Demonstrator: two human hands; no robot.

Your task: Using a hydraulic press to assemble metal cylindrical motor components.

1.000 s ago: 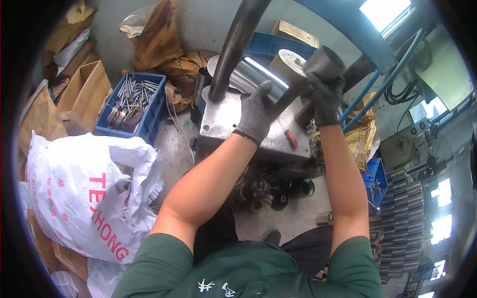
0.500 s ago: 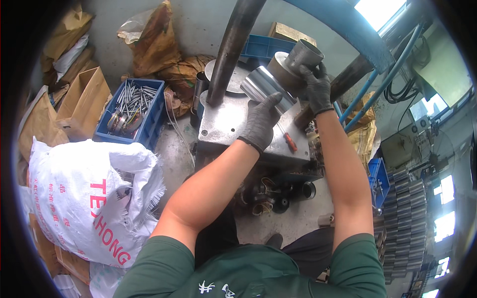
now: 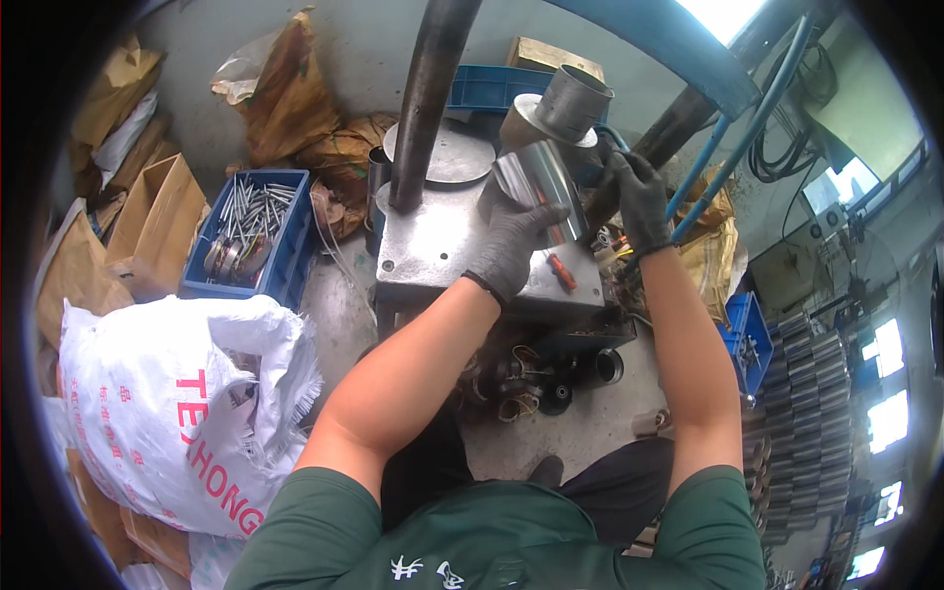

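Note:
My left hand (image 3: 506, 246) in a dark grey glove is closed on a shiny metal cylinder (image 3: 531, 182), thumb across its near side. The cylinder is tilted above the metal plate (image 3: 423, 236) of a press. My right hand (image 3: 639, 202), gloved alike, is raised to its right, fingers curled at the end of a blue curved bar (image 3: 614, 138); their exact hold is partly hidden. Just left of that hand, apart from it, a dull grey metal ring (image 3: 575, 101) sits on a round flanged piece (image 3: 523, 120). A screwdriver with a red handle (image 3: 562, 273) lies on the plate.
A dark post (image 3: 429, 98) rises at the plate's left, beside a round metal disc (image 3: 447, 152). A blue crate (image 3: 285, 241) of metal rods and a white sack (image 3: 147, 393) stand left. Blue pipes (image 3: 733, 187) run at right. Motor parts (image 3: 521, 383) lie below.
My right hand has left the grey ring and moved down to the blue bar. My left hand keeps the cylinder, which is now turned more upright. The view has shifted slightly.

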